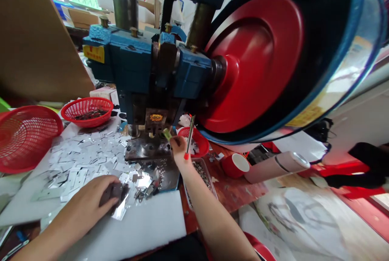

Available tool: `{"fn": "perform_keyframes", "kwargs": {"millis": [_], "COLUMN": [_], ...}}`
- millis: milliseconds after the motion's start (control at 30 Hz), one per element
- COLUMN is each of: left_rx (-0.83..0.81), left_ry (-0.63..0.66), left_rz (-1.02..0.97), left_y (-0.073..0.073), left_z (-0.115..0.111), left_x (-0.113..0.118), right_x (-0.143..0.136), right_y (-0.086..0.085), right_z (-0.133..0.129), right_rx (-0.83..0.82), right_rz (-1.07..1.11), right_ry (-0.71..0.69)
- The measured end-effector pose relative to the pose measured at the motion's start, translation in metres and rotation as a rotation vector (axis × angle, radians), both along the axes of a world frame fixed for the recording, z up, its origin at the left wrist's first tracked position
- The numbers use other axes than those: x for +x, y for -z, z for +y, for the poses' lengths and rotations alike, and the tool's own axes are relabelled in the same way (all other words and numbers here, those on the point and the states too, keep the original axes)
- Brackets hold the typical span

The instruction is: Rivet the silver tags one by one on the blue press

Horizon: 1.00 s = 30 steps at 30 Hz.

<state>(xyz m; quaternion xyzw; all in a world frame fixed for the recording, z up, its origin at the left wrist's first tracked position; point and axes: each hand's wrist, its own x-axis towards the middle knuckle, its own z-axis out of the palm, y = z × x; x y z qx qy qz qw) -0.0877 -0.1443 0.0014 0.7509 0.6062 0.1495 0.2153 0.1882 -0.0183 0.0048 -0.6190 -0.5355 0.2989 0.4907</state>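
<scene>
One blue cast-metal press (130, 66) dominates my view, its dark steel die block (146, 150) below. My left hand (96, 197) curls around dark, flat metal pieces (114, 193); my right hand (180, 149) pinches what may be a small yellow-green strip (167, 133) near the block. I judge this die work; the next move calls for careful clearance.

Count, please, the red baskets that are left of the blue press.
2. One basket is at the picture's left edge; the other basket, holding dark pieces, is nearer the press. Others may be hidden.
</scene>
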Motion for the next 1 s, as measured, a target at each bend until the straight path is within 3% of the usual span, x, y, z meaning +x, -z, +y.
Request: {"fn": "perform_keyframes", "kwargs": {"millis": [100, 167, 300, 367, 600, 800, 900, 1000], "left_rx": [-0.161, -0.201, -0.202, -0.212, -0.444, -0.475, -0.488, -0.391], "left_ry": [-0.069, -0.126, -0.241, -0.290, -0.437, -0.613, -0.568, -0.473], "left_rz": [-0.164, -0.292, -0.516, -0.561, -0.767, -1.048, -1.038, -0.946], "left_y": [-0.008, -0.009, -0.009, -0.011, -0.016, -0.019, -0.020, -0.024], "left_z": [-0.003, -0.003, 0.002, 0.004, 0.003, 0.006, 0.011, 0.020], "left_x": [0.010, 0.016, 0.027, 0.032, 0.042, 0.047, 0.050, 0.052], "right_x": [0.023, 0.029, 0.021, 0.016, 0.011, -0.008, -0.023, -0.030], "right_y": [0.010, 0.013, 0.011, 0.008, 0.001, -0.017, -0.025, -0.027], "right_z": [-0.026, -0.047, -0.074, -0.077, -0.072, -0.048, -0.023, -0.005], "right_rx": [0.062, 0.052, 0.011, 0.003, -0.037, 0.116, 0.194, 0.252], "right_rz": [0.024, -0.061, -0.483, -0.657, -0.970, -0.816, -0.828, -0.914], "right_ry": [0.016, -0.059, -0.367, -0.445, -0.499, -0.396, -0.351, -0.395]}}
